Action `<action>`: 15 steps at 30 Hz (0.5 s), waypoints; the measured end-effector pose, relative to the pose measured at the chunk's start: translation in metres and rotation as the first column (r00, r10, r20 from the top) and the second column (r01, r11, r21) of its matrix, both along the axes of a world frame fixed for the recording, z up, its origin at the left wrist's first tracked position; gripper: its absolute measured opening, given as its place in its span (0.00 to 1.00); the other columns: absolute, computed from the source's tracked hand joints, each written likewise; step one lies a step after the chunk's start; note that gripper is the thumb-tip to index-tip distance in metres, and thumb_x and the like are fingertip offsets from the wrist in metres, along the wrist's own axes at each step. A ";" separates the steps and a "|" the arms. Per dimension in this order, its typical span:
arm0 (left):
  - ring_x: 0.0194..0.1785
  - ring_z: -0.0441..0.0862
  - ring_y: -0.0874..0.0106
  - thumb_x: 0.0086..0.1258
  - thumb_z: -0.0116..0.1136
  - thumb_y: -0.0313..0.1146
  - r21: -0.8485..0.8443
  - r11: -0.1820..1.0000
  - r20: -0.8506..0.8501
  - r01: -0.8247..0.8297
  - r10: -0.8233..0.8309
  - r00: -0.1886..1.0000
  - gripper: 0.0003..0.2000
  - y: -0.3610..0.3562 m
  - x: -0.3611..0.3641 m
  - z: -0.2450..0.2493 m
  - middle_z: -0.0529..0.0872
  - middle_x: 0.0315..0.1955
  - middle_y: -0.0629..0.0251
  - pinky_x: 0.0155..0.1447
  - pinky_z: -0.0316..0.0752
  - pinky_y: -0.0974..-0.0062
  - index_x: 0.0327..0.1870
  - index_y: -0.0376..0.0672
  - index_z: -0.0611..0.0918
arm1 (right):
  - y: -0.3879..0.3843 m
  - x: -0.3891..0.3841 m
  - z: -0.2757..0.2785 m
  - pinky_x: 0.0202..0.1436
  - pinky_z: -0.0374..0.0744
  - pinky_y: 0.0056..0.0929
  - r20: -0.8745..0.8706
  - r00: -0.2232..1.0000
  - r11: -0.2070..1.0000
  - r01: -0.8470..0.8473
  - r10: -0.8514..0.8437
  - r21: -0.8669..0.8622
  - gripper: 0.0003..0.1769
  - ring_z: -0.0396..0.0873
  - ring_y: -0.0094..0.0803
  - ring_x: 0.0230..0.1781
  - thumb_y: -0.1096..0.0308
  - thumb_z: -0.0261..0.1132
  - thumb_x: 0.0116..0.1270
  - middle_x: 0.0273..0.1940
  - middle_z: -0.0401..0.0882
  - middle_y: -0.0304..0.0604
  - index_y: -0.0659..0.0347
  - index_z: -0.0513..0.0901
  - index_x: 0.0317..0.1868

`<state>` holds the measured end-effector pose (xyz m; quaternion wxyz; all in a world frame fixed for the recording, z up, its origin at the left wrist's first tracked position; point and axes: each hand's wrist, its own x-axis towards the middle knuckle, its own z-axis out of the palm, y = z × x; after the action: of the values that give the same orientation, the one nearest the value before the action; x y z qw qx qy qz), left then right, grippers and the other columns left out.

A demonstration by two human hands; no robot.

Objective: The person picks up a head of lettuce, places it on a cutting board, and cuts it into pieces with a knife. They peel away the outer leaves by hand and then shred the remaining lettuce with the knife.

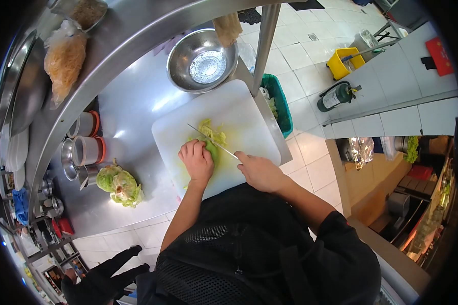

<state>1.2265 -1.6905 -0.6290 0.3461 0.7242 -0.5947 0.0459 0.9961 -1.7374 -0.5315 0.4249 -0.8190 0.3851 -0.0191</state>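
Observation:
On a white cutting board (254, 122) lies a piece of green lettuce (211, 152). My left hand (196, 161) presses down on it with bent fingers, holding it against the board. My right hand (259, 172) grips the handle of a kitchen knife (210, 139), whose blade crosses the lettuce and points to the far left. Cut lettuce shreds (212, 133) lie just beyond the blade. The handle is mostly hidden inside my right fist. Left of the board, more lettuce (121, 184) with browned leaves sits on the steel table (132, 109).
A steel bowl (175, 63) stands behind the board. A green bin (285, 109) is off the table's right edge. Containers with orange rims (85, 151) stand at left under a steel shelf (119, 51), beside a metal post (266, 46). Another person (99, 277) is at lower left.

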 end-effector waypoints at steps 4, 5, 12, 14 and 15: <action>0.57 0.76 0.56 0.62 0.59 0.25 -0.002 1.000 -0.007 -0.001 0.001 1.000 0.10 0.000 0.001 0.001 0.83 0.49 0.63 0.64 0.66 0.54 0.44 0.46 0.84 | -0.003 -0.010 -0.007 0.52 0.79 0.62 0.021 0.994 0.994 0.108 -0.109 0.012 0.20 0.84 0.66 0.48 0.65 0.57 0.81 0.45 0.85 0.67 0.64 0.70 0.67; 0.57 0.76 0.56 0.62 0.59 0.25 0.001 1.000 -0.010 -0.014 0.014 1.000 0.10 0.001 0.001 0.001 0.83 0.49 0.63 0.64 0.66 0.54 0.44 0.46 0.84 | -0.003 -0.013 -0.005 0.53 0.79 0.61 0.008 0.985 0.985 0.173 -0.173 0.016 0.20 0.83 0.67 0.49 0.66 0.57 0.81 0.47 0.85 0.68 0.64 0.70 0.67; 0.56 0.76 0.55 0.64 0.57 0.25 0.000 1.000 -0.029 0.018 -0.018 0.999 0.09 -0.002 0.001 0.003 0.83 0.48 0.61 0.63 0.66 0.54 0.43 0.44 0.84 | -0.016 -0.026 0.005 0.51 0.79 0.62 0.001 0.957 0.956 0.288 -0.289 0.051 0.21 0.84 0.68 0.47 0.65 0.58 0.81 0.44 0.86 0.68 0.61 0.70 0.69; 0.57 0.75 0.56 0.63 0.58 0.25 0.007 1.000 -0.038 0.013 -0.012 0.999 0.10 -0.002 0.001 0.002 0.83 0.49 0.64 0.64 0.66 0.54 0.43 0.46 0.84 | -0.017 -0.026 0.008 0.54 0.80 0.57 0.023 0.956 0.951 0.288 -0.293 0.111 0.23 0.83 0.71 0.50 0.68 0.61 0.80 0.47 0.85 0.73 0.64 0.71 0.71; 0.55 0.76 0.55 0.64 0.57 0.25 -0.002 1.000 -0.031 0.021 -0.021 0.999 0.09 -0.002 0.000 0.004 0.83 0.48 0.62 0.63 0.66 0.54 0.43 0.44 0.84 | -0.017 -0.026 0.007 0.54 0.80 0.57 0.023 0.956 0.951 0.288 -0.292 0.111 0.23 0.83 0.71 0.50 0.68 0.61 0.80 0.47 0.85 0.73 0.64 0.71 0.71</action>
<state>1.2269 -1.6927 -0.6251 0.3565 0.7183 -0.5966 0.0315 0.9699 -1.7546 -0.5244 0.4681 -0.7291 0.4934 -0.0766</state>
